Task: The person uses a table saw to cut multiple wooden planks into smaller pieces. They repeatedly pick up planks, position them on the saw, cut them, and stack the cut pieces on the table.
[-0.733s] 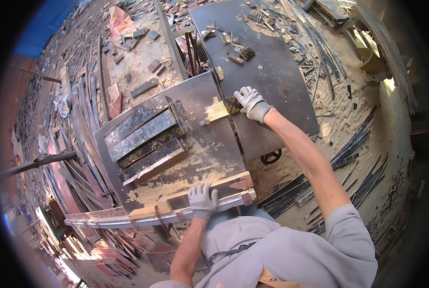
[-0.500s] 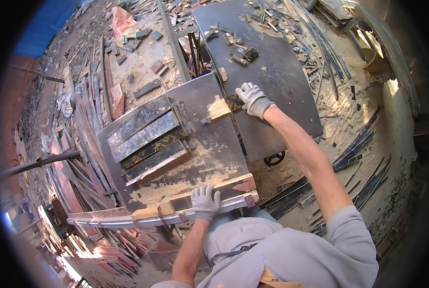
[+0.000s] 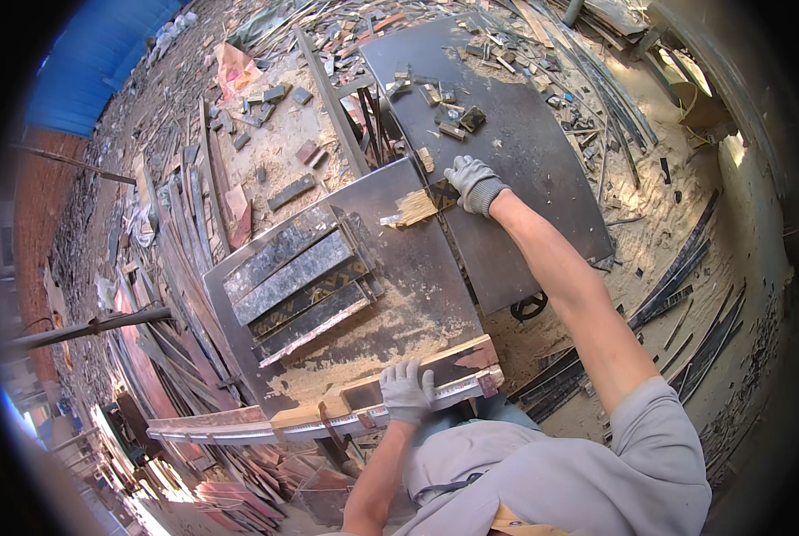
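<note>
My left hand (image 3: 406,393), in a grey glove, lies over a long wooden strip (image 3: 457,364) on the table's near edge, fingers laid forward and thumb apart. Along that strip runs a white measuring scale (image 3: 453,394). Farther off, my gloved right hand (image 3: 472,185) has its fingers curled at the end of a short dark plywood piece (image 3: 441,194); its fingertips are partly hidden. Beside that piece, a pale splintered wood bit (image 3: 414,208) lies close to the gap between the two metal tabletops. Several dark plywood strips (image 3: 297,275) are stacked on the left tabletop (image 3: 422,277).
Small offcut blocks (image 3: 460,121) sit on the far part of the right tabletop (image 3: 529,170). A black handwheel (image 3: 529,306) shows below it. Long strips (image 3: 667,268) litter the sandy ground at right; scrap boards (image 3: 180,232) are heaped at left. A metal bar (image 3: 91,326) juts in there.
The whole view has shifted, so the tables appear lower and farther right. My right hand and the plywood piece have moved slightly away from me. My left hand stays on the wooden strip.
</note>
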Demonstrator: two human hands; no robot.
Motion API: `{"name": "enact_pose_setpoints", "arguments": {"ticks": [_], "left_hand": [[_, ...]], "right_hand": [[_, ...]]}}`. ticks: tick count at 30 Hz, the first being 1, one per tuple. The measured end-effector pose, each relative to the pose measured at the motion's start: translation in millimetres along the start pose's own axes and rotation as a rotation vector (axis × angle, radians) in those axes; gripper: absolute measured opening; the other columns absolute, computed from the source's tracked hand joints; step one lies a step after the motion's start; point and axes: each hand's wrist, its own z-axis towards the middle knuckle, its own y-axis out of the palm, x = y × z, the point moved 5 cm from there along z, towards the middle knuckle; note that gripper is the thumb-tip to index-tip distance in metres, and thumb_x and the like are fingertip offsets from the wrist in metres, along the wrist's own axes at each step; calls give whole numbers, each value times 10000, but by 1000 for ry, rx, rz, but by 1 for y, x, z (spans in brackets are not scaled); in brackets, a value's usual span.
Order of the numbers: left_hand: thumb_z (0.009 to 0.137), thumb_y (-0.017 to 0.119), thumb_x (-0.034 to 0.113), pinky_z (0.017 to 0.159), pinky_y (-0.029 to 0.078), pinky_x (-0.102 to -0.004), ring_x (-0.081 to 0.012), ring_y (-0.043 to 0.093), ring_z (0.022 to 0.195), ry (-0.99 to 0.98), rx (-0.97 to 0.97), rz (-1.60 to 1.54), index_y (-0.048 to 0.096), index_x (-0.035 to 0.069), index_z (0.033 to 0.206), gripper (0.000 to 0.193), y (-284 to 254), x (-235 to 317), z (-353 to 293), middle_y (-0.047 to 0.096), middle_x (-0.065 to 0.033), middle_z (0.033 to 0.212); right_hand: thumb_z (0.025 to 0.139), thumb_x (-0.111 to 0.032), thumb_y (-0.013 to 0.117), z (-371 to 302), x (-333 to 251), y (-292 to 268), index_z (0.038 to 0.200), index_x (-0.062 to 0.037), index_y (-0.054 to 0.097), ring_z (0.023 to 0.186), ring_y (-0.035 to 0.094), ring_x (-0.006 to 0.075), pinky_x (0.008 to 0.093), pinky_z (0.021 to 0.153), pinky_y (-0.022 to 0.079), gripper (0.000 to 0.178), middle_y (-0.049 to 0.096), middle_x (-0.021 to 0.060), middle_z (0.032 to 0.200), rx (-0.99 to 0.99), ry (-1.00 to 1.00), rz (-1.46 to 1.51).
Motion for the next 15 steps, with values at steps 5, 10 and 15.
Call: {"name": "enact_pose_setpoints", "arguments": {"ticks": [5,10,15], "left_hand": [[969,698,365,1085,421,-549,-379,637,1141,24,69,38,682,70,1237,399,4,-9,6,695,-162,1163],[988,670,424,1074,429,-547,-382,629,1157,4,24,70,694,75,1210,414,1,-9,4,698,-158,1162],[970,699,393,1034,467,-541,-390,654,1090,92,85,11,710,88,1190,377,0,10,4,695,-169,1104]], "right_hand": [[814,-103,782,17,-7,6,1230,-73,703,1201,649,368,471,1020,555,424,659,194,1249,85,55,-7],[844,-159,801,38,0,24,1256,-59,706,1268,643,381,478,1068,550,435,651,214,1309,52,119,-11],[891,-372,868,17,43,4,1358,36,671,1314,639,409,501,1106,531,651,614,284,1417,-1,437,149]]}}
